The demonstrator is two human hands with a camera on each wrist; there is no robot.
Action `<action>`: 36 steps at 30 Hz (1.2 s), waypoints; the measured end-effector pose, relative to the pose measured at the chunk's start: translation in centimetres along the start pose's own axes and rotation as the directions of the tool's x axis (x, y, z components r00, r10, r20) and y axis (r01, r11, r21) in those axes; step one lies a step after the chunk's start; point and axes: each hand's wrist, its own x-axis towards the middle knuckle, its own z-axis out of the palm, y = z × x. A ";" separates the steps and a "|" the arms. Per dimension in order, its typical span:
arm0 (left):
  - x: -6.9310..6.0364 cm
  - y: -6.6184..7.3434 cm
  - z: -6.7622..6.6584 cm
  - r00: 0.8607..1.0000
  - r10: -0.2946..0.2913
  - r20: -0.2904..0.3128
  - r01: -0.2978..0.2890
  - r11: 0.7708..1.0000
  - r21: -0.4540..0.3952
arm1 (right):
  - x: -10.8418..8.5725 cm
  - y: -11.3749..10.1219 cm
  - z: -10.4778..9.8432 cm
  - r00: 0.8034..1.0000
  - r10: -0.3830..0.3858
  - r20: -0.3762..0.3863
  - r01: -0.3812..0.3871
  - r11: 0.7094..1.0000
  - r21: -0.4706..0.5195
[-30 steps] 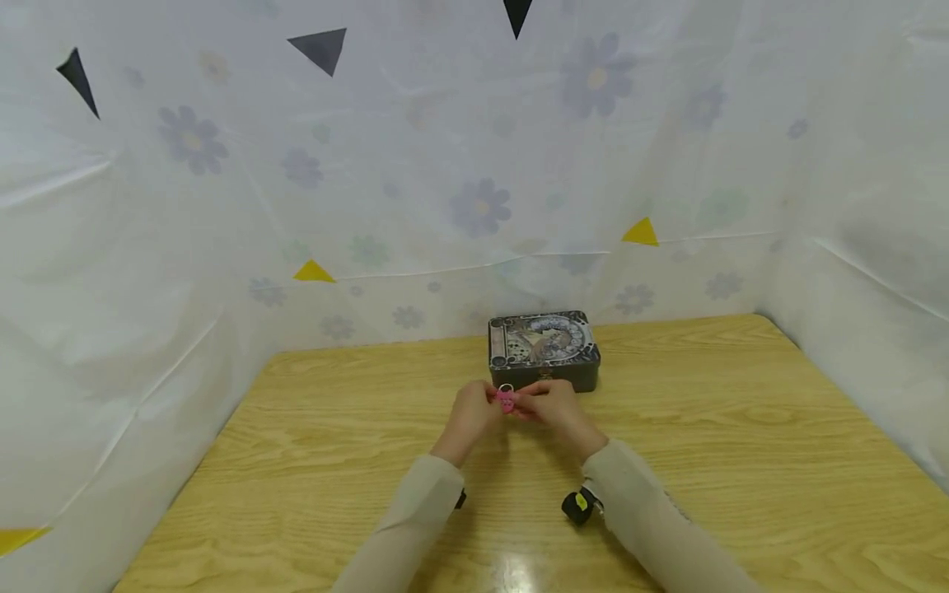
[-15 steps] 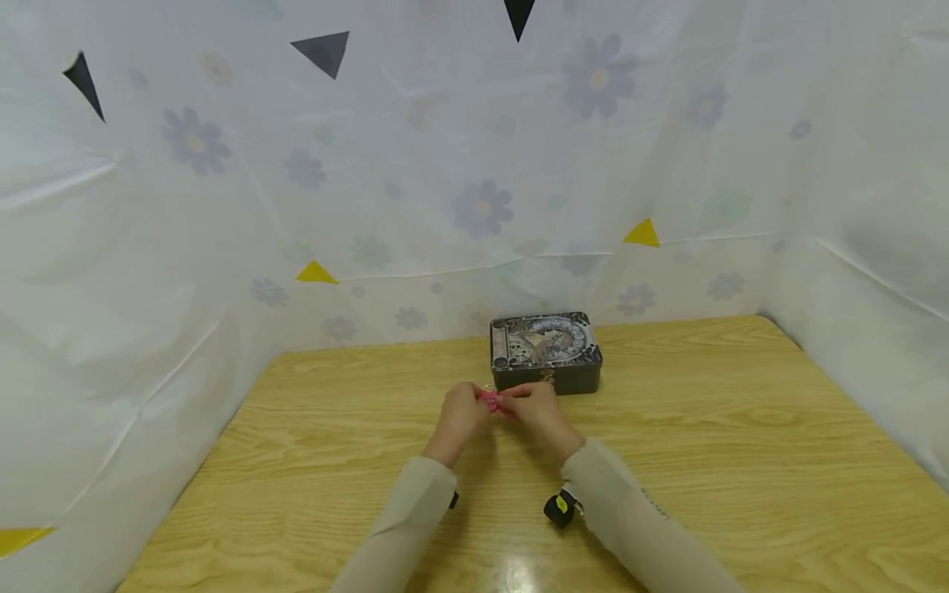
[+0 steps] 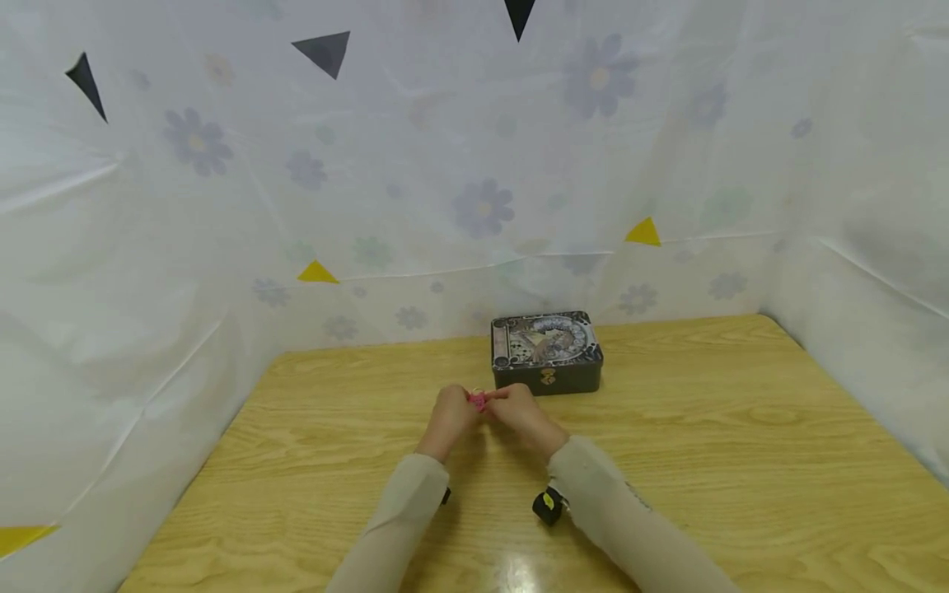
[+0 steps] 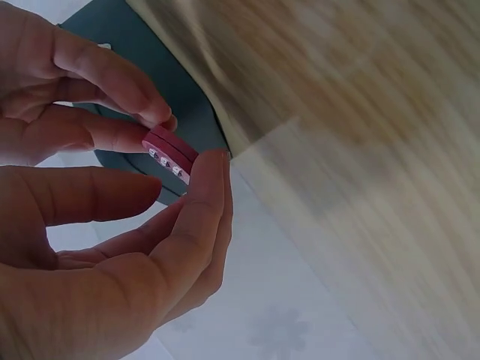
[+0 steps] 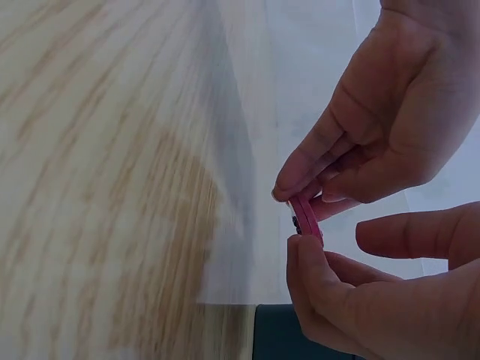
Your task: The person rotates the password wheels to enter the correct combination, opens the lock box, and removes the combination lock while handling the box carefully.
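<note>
A small pink combination padlock (image 3: pixel 478 401) is held between both hands, in front of the black tin's left end in the head view. Its metal shackle shows as a thin loop at the top. In the left wrist view a row of number dials runs along the padlock (image 4: pixel 169 155). My left hand (image 3: pixel 451 416) grips one side with curled fingers. From the other side my right hand (image 3: pixel 525 418) holds it with its fingertips. The black tin (image 3: pixel 549 350), with a printed lid and gold clasp, sits behind and to the right of the hands.
The wood-grain table (image 3: pixel 704 428) extends on both sides of the arms. A pale floral sheet (image 3: pixel 415 165) hangs behind it and at the sides. A black wrist device (image 3: pixel 548 506) is strapped under the right sleeve.
Both hands have shifted left with the padlock, away from the tin's front, so its gold clasp is now uncovered. The tin stays in place.
</note>
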 end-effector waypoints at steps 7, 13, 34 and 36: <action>0.3 -0.8 0.2 0.999 0.051 -0.010 -0.050 0.998 0.046 | 0.1 0.0 0.5 0.998 0.027 0.055 -0.027 1.000 0.007; 0.7 -1.1 0.5 0.999 0.050 -0.001 -0.050 0.990 0.129 | 0.4 0.3 0.5 0.989 0.084 0.125 -0.087 0.996 0.018; 2.1 -1.2 0.2 0.998 -0.030 0.052 0.022 0.987 0.161 | 1.6 -0.3 1.5 0.990 0.111 0.083 -0.105 0.991 -0.080; 2.3 -1.3 0.2 0.998 -0.027 0.053 0.018 0.987 0.160 | 1.7 -0.3 1.5 0.991 0.102 0.089 -0.094 0.991 -0.090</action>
